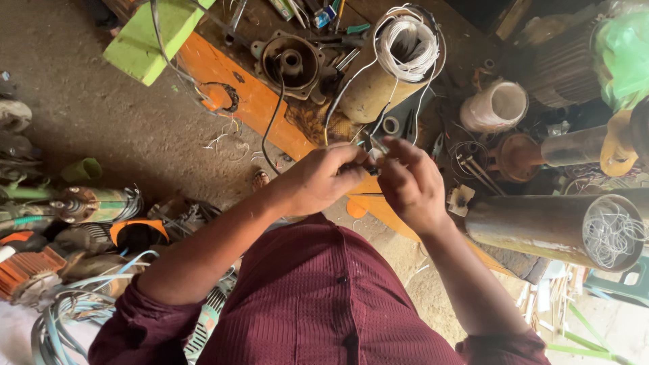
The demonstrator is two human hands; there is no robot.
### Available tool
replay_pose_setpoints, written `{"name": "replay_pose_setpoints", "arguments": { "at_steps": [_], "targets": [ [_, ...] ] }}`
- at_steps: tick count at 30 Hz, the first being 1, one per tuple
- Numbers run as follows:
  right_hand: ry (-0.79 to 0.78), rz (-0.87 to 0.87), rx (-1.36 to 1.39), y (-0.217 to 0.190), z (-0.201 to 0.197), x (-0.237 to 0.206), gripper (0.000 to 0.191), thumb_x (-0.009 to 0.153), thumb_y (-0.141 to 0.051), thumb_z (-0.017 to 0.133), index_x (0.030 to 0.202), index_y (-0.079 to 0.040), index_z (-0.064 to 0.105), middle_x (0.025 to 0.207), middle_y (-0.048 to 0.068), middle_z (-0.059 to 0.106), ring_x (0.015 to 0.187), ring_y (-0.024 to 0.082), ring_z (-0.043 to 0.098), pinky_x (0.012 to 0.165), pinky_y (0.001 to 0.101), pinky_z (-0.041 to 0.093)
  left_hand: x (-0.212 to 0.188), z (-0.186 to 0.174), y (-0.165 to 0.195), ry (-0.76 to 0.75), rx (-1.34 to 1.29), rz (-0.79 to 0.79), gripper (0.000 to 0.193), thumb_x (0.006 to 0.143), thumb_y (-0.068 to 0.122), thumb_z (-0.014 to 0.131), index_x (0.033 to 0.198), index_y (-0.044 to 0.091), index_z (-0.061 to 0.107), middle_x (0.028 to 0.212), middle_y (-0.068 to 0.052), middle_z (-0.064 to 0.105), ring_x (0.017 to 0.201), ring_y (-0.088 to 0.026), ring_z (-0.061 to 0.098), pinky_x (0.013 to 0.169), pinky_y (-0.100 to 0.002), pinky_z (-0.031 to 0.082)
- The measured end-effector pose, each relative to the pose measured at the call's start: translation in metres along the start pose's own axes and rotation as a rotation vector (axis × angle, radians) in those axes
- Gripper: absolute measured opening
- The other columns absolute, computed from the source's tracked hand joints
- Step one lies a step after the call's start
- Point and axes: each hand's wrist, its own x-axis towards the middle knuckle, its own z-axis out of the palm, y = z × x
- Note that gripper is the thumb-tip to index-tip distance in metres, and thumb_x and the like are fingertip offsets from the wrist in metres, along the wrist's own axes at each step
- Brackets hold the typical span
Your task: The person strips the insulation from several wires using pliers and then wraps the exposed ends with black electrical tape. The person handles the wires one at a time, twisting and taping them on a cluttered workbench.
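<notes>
My left hand and my right hand meet in front of my chest, fingertips pinched together around thin wire ends. White wires run from my fingers up to a brass-coloured motor cylinder, whose open top is packed with white winding wire. A black cable passes just left of my left hand. My maroon shirt sleeves are rolled to the elbows.
An orange bench edge runs diagonally. A round metal motor housing lies on it. A second wound cylinder lies at right, with a white cup-shaped part behind. Motor parts and coiled cables crowd the dirt floor at left.
</notes>
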Motion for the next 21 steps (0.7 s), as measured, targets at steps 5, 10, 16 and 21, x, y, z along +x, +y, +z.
{"name": "replay_pose_setpoints", "arguments": {
  "at_steps": [5, 10, 16, 21],
  "targets": [
    [0.066, -0.394, -0.239, 0.016, 0.002, 0.005, 0.019, 0.091, -0.003, 0.075, 0.102, -0.011, 0.063, 0.12, 0.014, 0.067, 0.093, 0.027, 0.075, 0.066, 0.0345, 0.058, -0.002, 0.007, 0.002, 0.14, 0.24, 0.114, 0.02, 0.106, 0.016, 0.057, 0.112, -0.002, 0.061, 0.102, -0.015, 0.064, 0.089, -0.024, 0.069, 0.079, -0.032, 0.057],
    [-0.13, 0.348, 0.145, 0.013, -0.005, 0.028, 0.007, 0.097, -0.008, 0.07, 0.104, -0.005, 0.071, 0.11, 0.011, 0.072, 0.078, 0.022, 0.075, 0.064, 0.0338, 0.06, -0.012, 0.025, -0.001, 0.27, 0.541, 0.245, 0.024, 0.099, 0.01, 0.061, 0.119, -0.003, 0.058, 0.107, -0.019, 0.06, 0.092, -0.029, 0.068, 0.08, -0.035, 0.06],
    [-0.286, 0.411, 0.097, 0.012, -0.005, 0.052, 0.009, 0.092, -0.009, 0.078, 0.101, -0.007, 0.078, 0.096, 0.009, 0.072, 0.082, 0.029, 0.072, 0.071, 0.0386, 0.057, -0.004, 0.026, -0.008, 0.303, 0.685, 0.344, 0.032, 0.098, 0.015, 0.072, 0.121, -0.006, 0.064, 0.098, -0.02, 0.065, 0.077, -0.028, 0.069, 0.067, -0.033, 0.058],
    [-0.093, 0.344, 0.243, -0.004, -0.015, 0.021, 0.027, 0.098, -0.002, 0.061, 0.125, -0.008, 0.059, 0.126, 0.015, 0.065, 0.092, 0.026, 0.07, 0.077, 0.0345, 0.058, -0.002, 0.009, -0.002, 0.149, 0.186, -0.028, 0.017, 0.097, 0.015, 0.068, 0.103, -0.001, 0.07, 0.092, -0.013, 0.07, 0.079, -0.023, 0.071, 0.072, -0.033, 0.056]
  ]
}}
